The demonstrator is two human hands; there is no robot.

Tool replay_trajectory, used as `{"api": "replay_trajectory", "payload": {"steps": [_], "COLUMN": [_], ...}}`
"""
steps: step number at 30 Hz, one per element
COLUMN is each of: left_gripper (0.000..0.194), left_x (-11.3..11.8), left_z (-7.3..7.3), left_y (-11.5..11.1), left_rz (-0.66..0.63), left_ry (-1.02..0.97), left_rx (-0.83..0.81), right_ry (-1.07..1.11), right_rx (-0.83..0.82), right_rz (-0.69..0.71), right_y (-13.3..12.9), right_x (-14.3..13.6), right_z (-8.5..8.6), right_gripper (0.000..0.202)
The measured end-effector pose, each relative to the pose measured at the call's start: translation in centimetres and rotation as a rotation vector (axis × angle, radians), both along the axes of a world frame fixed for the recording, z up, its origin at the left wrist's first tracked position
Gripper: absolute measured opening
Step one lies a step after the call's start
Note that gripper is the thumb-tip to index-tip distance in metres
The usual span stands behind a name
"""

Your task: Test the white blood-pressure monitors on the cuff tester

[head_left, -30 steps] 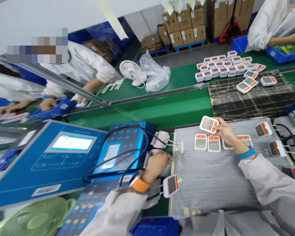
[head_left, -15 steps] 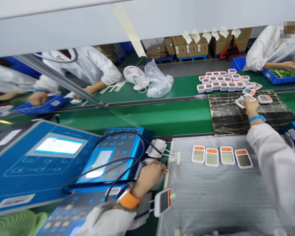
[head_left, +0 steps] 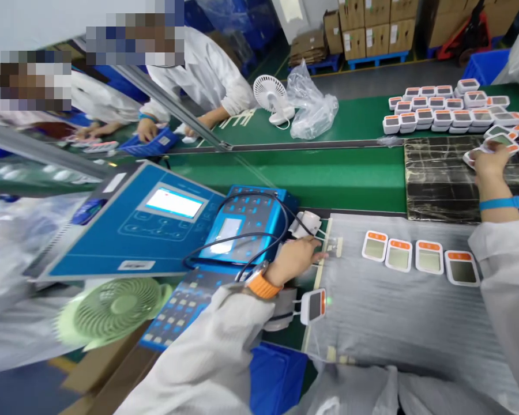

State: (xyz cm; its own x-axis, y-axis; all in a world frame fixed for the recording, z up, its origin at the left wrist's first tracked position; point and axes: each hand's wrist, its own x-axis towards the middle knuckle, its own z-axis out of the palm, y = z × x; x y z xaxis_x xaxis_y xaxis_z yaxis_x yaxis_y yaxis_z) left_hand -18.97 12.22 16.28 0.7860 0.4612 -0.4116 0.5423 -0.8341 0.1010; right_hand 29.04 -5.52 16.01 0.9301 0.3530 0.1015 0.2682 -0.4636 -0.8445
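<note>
My right hand (head_left: 493,167), a blue band at its wrist, reaches over the black taped board at the right. Its fingers are closed on a small white device with a screen and orange buttons (head_left: 501,140); a similar device lies partly hidden beside it. My left hand (head_left: 296,259), with an orange watch strap, hovers by the left edge of the grey mat (head_left: 398,323). Its fingers are stretched out and apart, holding nothing visible, near a white fixture (head_left: 306,223). Below it, another such device (head_left: 313,306) sits against a fixture's prongs. Several devices (head_left: 429,257) lie in a row on the mat.
Blue test boxes (head_left: 134,225) with black cables stand at the left, beside a green fan (head_left: 116,311). Across the green conveyor, many stacked devices (head_left: 441,118), a white fan (head_left: 270,95) and a plastic bag (head_left: 311,109) lie near co-workers. A metal strut (head_left: 177,106) slants overhead.
The view has swung left and downward, shifting the scene rightward and up. My left hand's fingers have straightened from a curled pose. My right hand stays at the devices on the black board.
</note>
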Motion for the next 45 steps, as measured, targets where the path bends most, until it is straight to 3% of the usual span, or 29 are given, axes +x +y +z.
{"api": "replay_trajectory", "payload": {"steps": [4, 6, 7, 9, 11, 13, 16, 18, 21, 26, 29, 37, 45], "left_gripper": [0.022, 0.022, 0.024, 0.027, 0.029, 0.029, 0.029, 0.026, 0.015, 0.008, 0.006, 0.005, 0.008], "left_x": [2.2, 3.2, 3.7, 4.3, 4.7, 4.8, 4.6, 4.4, 4.2, 3.6, 3.1, 2.5, 2.5], "left_z": [-0.1, -0.7, -1.1, -1.9, -2.6, -3.1, -3.3, -3.2, -3.1, -3.7, -4.2, -5.0, -5.5], "left_y": [2.0, 3.0, 3.5, 4.2, 4.9, 5.3, 5.7, 5.9, 6.1, 6.5, 6.7, 6.4, 5.5], "left_rz": [-0.009, -0.017, -0.024, -0.042, -0.070, -0.106, -0.164, -0.193, -0.202, -0.129, -0.070, 0.007, 0.039], "left_ry": [-0.140, -0.196, -0.213, -0.238, -0.264, -0.282, -0.274, -0.275, -0.302, -0.406, -0.472, -0.605, -0.696], "left_rx": [0.125, 0.161, 0.164, 0.133, 0.051, -0.040, -0.124, -0.169, -0.215, -0.244, -0.256, -0.302, -0.259], "right_ry": [0.197, 0.054, -0.036, -0.208, -0.330, -0.385, -0.344, -0.241, 0.118, 1.113, 1.345, 1.360, 1.343], "right_rx": [-0.113, -0.221, -0.264, -0.372, -0.461, -0.522, -0.570, -0.518, -0.282, 0.229, 0.355, 0.372, 0.359], "right_rz": [0.464, 0.844, 0.959, 1.032, 0.997, 0.947, 0.897, 0.871, 0.802, 0.576, 0.485, 0.529, 0.517], "right_y": [0.0, -0.9, -1.4, -2.3, -3.1, -3.4, -2.7, -1.5, 1.2, 5.9, 7.4, 7.7, 8.0], "right_x": [-10.7, -17.0, -19.8, -24.0, -26.1, -26.6, -26.2, -26.2, -27.6, -31.5, -32.9, -33.4, -33.6], "right_z": [-3.1, -4.3, -4.8, -5.6, -6.1, -6.4, -6.5, -6.4, -6.1, -6.5, -7.0, -8.4, -8.1], "right_gripper": [0.013, 0.014, 0.022, 0.043, 0.058, 0.058, 0.051, 0.051, 0.051, 0.029, 0.022, 0.028, 0.023]}}
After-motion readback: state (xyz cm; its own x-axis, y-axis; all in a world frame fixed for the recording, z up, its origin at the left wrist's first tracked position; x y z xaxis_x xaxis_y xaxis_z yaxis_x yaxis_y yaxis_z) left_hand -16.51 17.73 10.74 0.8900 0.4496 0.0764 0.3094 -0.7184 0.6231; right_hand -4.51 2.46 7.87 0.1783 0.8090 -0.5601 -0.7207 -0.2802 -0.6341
